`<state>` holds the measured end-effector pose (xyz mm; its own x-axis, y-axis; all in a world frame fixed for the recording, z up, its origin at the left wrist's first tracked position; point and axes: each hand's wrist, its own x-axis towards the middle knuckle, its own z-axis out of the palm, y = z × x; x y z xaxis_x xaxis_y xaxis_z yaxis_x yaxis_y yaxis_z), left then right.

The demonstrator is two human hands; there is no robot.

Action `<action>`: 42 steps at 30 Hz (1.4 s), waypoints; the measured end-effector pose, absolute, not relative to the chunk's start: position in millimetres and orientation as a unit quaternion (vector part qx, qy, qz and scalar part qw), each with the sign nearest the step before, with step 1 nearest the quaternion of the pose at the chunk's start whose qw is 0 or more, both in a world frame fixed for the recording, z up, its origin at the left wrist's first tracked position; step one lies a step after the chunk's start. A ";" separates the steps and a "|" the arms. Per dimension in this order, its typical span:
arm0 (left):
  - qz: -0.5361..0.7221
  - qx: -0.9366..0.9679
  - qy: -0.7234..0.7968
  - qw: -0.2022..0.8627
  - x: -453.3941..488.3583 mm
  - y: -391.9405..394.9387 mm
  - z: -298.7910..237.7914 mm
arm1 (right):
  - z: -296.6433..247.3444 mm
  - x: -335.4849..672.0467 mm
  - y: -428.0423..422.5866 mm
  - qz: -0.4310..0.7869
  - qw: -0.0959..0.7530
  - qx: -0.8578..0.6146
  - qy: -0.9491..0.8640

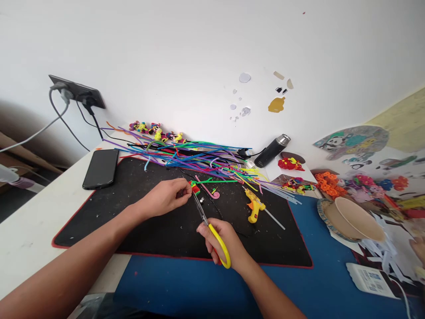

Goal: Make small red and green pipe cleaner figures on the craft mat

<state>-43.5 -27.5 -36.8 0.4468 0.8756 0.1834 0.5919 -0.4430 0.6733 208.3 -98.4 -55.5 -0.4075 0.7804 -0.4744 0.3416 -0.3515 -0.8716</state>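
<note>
My left hand [174, 193] is closed in a pinch at a small red and green craft piece [195, 189], which sticks out past the fingertips. My right hand [224, 241] grips a pair of scissors [219, 244] with yellow handles. Their blades point up and left, and the tips are close to the craft piece; I cannot tell whether they touch it. A green pipe cleaner [221, 180] runs rightward beside the piece. Just right of the blades lie a pink coiled pipe cleaner [215, 194] and tiny black-and-white bits [201, 200].
A black mat [159, 239] with red edging covers the table's middle. On it rests a yellow glue gun [255, 206]. Many coloured pipe cleaners [199, 155] lie behind it. A phone [100, 168] is at left; a dark flask [272, 150] and a bowl [358, 219] are at right.
</note>
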 end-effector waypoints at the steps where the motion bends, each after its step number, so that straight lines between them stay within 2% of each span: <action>1: 0.265 0.807 0.455 0.267 -43.5 -27.5 -37.1 | -55.4 208.4 -98.4 0.640 0.168 -0.519 -0.542; 25: 0.267 0.799 0.462 0.277 -43.2 -24.8 -43.9 | -50.4 206.0 -100.5 0.645 0.179 -0.530 -0.521; 34: 0.255 0.790 0.488 0.270 -25.7 7.3 -29.8 | -65.5 224.6 -101.4 0.669 0.315 -0.484 -0.468; 39: 0.169 0.863 0.439 0.184 32.3 57.4 -28.5 | -76.7 227.1 -110.0 0.658 0.419 -0.456 -0.428; 42: 0.122 0.903 0.390 0.133 79.8 86.9 -39.3 | -80.8 227.0 -113.6 0.655 0.442 -0.443 -0.424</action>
